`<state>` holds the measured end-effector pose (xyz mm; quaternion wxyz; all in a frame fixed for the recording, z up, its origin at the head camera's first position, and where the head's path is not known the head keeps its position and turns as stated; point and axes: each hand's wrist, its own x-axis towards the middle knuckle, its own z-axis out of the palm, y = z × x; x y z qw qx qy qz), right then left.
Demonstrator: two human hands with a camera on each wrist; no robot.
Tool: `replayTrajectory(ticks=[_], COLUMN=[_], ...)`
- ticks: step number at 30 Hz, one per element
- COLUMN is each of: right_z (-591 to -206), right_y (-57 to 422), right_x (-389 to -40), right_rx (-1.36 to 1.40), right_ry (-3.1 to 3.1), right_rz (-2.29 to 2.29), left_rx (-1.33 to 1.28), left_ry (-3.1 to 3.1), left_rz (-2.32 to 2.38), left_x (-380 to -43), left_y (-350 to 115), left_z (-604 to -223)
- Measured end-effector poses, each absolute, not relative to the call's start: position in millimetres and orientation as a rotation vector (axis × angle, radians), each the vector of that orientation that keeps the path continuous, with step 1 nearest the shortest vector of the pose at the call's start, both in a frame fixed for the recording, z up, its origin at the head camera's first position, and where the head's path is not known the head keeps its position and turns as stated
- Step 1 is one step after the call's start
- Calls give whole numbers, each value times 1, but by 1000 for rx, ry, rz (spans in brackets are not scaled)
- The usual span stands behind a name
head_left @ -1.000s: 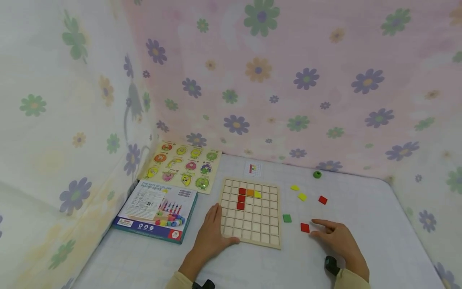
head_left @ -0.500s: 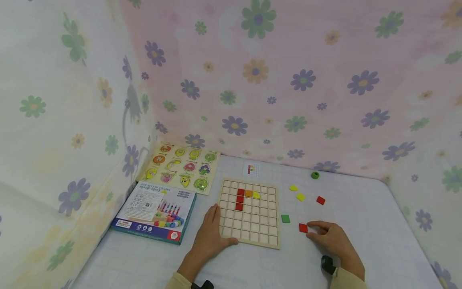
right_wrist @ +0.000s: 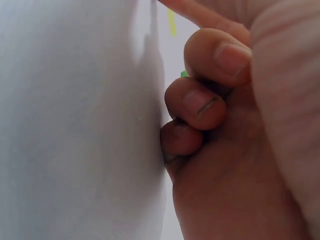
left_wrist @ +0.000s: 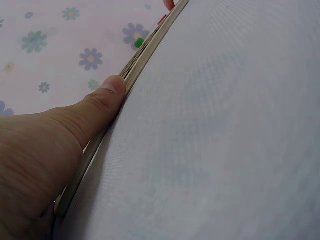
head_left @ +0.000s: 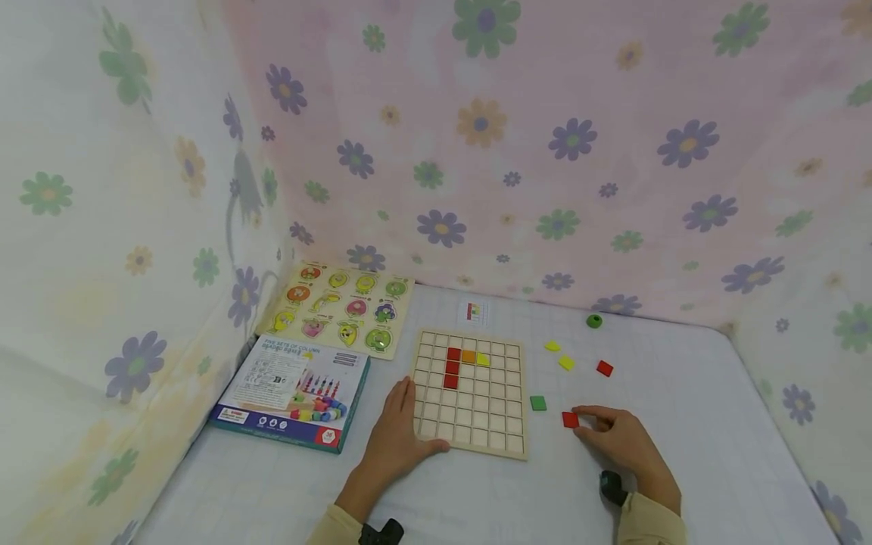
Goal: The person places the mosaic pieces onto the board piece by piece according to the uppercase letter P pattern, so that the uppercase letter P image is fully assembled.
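A wooden grid board (head_left: pixel 471 418) lies flat on the table, with a column of three red tiles (head_left: pixel 452 368), an orange tile (head_left: pixel 468 356) and a yellow tile (head_left: pixel 482 359) in its cells. My left hand (head_left: pixel 395 439) rests at the board's lower left corner, fingers along the left side and thumb (left_wrist: pixel 107 95) against the front edge. To the right of the board, my right hand (head_left: pixel 623 439) pinches a loose red square tile (head_left: pixel 569 419) between thumb and index finger. Its other fingers (right_wrist: pixel 195 102) are curled in the right wrist view, where the tile is hidden.
Loose nearby lie a green tile (head_left: pixel 538 403), two yellow pieces (head_left: pixel 566 363) and another red tile (head_left: pixel 604 369). Behind the board are a small pattern card (head_left: pixel 473 312) and a green bead (head_left: pixel 594 321). A boxed bead set (head_left: pixel 293 393) and a fruit puzzle board (head_left: pixel 341 306) lie left.
My right hand has moved left to the red tile, and its thumb and index finger have closed on it. My left hand stays at the board's corner.
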<state>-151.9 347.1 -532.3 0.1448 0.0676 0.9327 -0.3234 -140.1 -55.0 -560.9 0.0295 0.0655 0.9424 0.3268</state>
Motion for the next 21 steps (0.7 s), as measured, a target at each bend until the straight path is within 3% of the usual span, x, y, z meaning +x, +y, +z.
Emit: replayTrajectory(ticks=[21], right_z=[-529], right_y=[342], right_x=[-159], right_rx=[341], right_ry=[2715], right_rz=[-932], left_rx=[180], left_ry=[2885], left_rz=[1038], left_x=[-140], left_y=[-55], left_z=[-560])
